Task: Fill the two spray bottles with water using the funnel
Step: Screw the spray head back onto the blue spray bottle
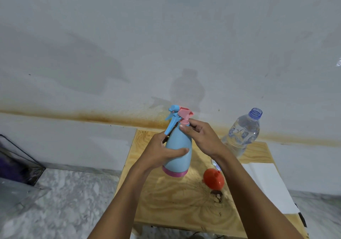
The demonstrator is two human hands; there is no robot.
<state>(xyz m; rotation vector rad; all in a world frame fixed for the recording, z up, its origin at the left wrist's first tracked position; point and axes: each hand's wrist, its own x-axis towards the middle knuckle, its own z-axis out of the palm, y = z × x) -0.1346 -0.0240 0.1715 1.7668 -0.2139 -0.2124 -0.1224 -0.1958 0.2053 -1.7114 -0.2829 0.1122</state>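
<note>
A light blue spray bottle (177, 157) with a pink base ring and a pink and blue trigger head is held tilted above the wooden table (177, 205). My left hand (160, 152) wraps around its body. My right hand (201, 137) pinches the pink collar at its neck. An orange funnel (214, 180) lies on its side on the table, right of the bottle. A clear plastic water bottle (241, 133), uncapped and partly full, stands at the table's back right. I see only one spray bottle.
A white sheet or board (267, 185) lies on the table's right side. A small dark lump (216, 195) sits just in front of the funnel. A stained white wall runs behind. A dark framed glass box (18, 161) stands on the marble floor at the left.
</note>
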